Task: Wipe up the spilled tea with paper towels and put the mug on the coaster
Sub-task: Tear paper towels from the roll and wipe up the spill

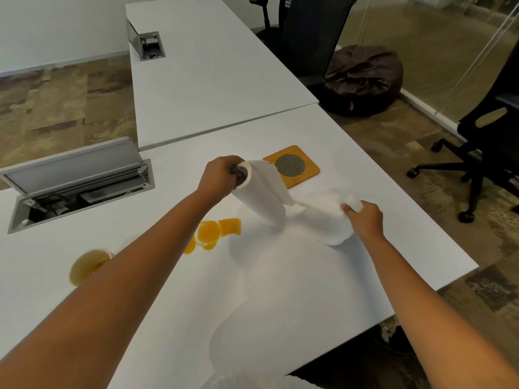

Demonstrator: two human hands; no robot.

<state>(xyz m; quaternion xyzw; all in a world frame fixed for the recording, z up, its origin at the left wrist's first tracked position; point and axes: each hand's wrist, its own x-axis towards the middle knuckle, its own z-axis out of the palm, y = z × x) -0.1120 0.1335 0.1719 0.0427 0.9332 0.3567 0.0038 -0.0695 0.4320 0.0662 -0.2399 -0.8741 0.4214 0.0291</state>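
My left hand (222,175) grips the roll (261,195), my right hand (365,220) grips the sheet (328,220), and pulling crooked might rip it badly.

**Person: visible body**

Two bare forearms, no sleeves in view. Left hand (222,175) and right hand (365,220): no gloves, rings, watch or wristband showing. At the bottom edge, a strip of white ribbed fabric, apparently clothing, partly cut off.
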